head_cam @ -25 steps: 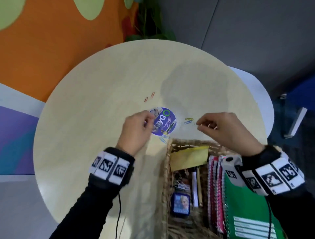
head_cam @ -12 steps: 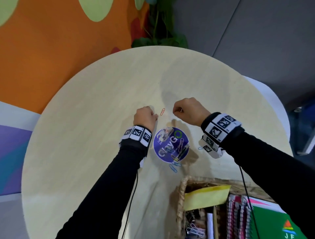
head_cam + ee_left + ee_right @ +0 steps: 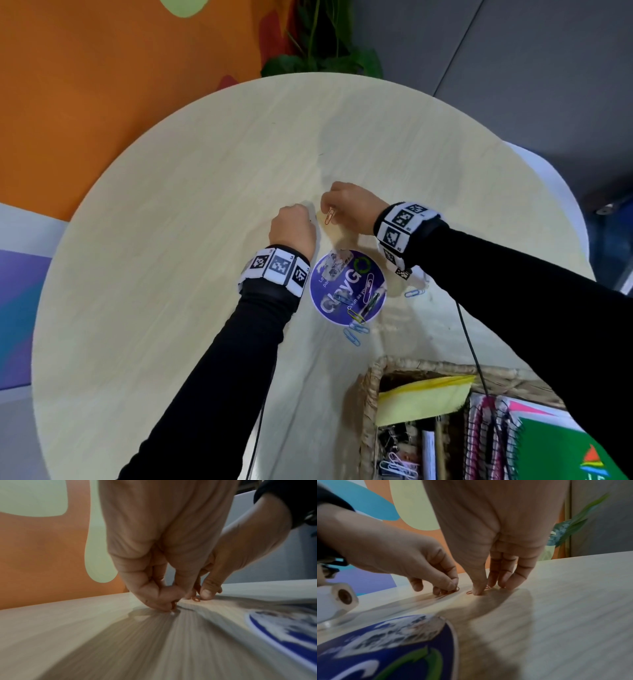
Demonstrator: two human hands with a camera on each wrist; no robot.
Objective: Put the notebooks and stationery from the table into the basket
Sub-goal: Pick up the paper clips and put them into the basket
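Two red paper clips lie on the round wooden table [image 3: 171, 274] beyond a purple round sticker [image 3: 347, 286]. My left hand [image 3: 294, 224] pinches one red clip [image 3: 174, 603] between thumb and fingertips, right at the tabletop. My right hand [image 3: 347, 205] has its thumb and forefinger closed on the other red clip [image 3: 329, 216], which still touches the wood; the right wrist view shows that clip [image 3: 471, 592] under the thumb. Several blue and yellow clips [image 3: 354, 329] lie on and beside the sticker. The wicker basket [image 3: 368, 394] stands at the near right.
The basket holds a yellow sticky pad [image 3: 421, 399], spiral notebooks [image 3: 486, 442], a green notebook [image 3: 561, 455], pens and loose clips [image 3: 397, 462]. One blue clip [image 3: 413, 293] lies under my right wrist. A plant [image 3: 325, 51] stands behind the table's far edge.
Both hands have reached from the sticker out to the two red clips. The left hand has closed on one; the right fingers have come down on the other, which lay untouched before.
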